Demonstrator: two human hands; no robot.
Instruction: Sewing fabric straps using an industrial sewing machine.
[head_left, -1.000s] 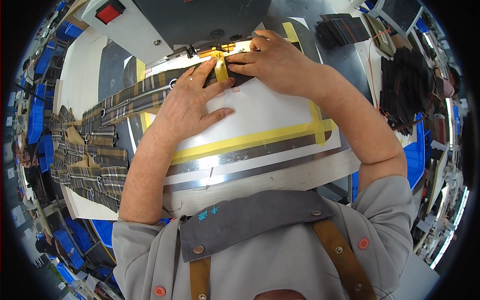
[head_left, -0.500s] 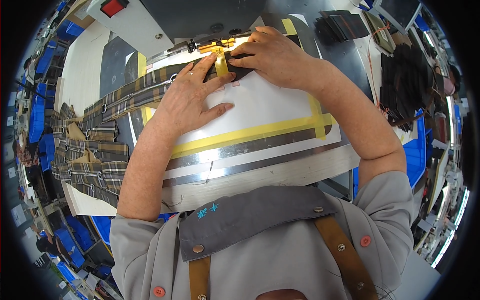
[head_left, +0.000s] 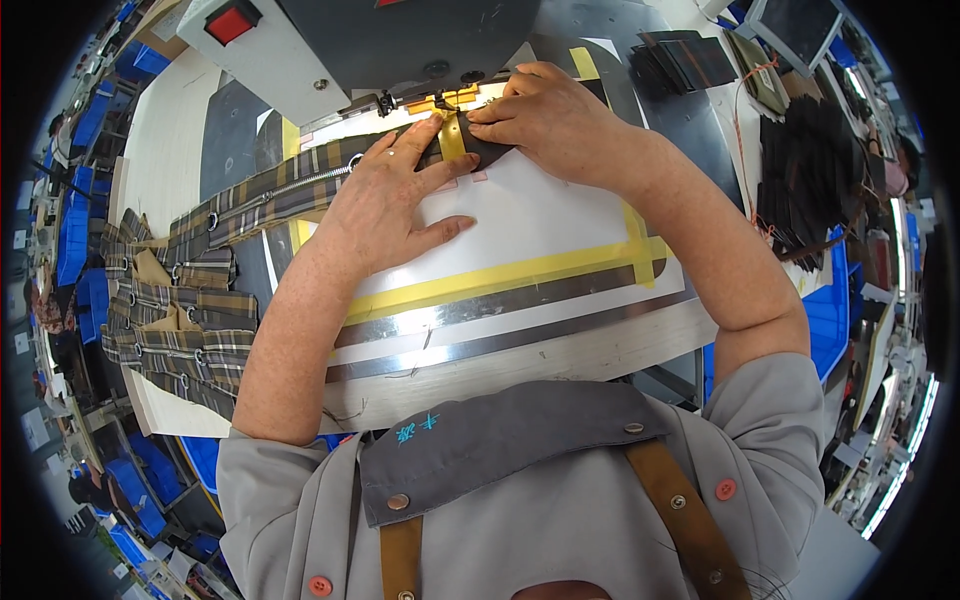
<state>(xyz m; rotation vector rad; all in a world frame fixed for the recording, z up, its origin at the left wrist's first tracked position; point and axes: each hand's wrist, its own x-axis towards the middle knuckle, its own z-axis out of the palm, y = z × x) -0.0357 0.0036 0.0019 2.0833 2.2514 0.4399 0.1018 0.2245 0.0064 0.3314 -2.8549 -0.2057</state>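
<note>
My left hand (head_left: 385, 200) lies with its fingers spread, fingertips pressing near a shiny yellow strip (head_left: 451, 143) on a dark band (head_left: 488, 152) under the sewing machine head (head_left: 390, 40). My right hand (head_left: 550, 125) rests on the band just right of the strip, fingers bent and apart, its thumb hidden. Small orange metal parts (head_left: 460, 97) sit just beyond my fingertips. A plaid band with a zipper and rings (head_left: 255, 195) stretches leftward from my left hand. Beneath them is a white sheet (head_left: 530, 220) edged with yellow tape (head_left: 520, 268).
A pile of plaid pieces (head_left: 180, 335) lies at the left. Dark stacked pieces (head_left: 680, 60), a black heap (head_left: 790, 180) and a screen (head_left: 795, 25) are at the right. Blue bins (head_left: 830, 320) flank the table. A person (head_left: 90, 485) is at the far left.
Both my hands and the yellow strip have shifted slightly to the right. My fingers keep much the same shape on the band.
</note>
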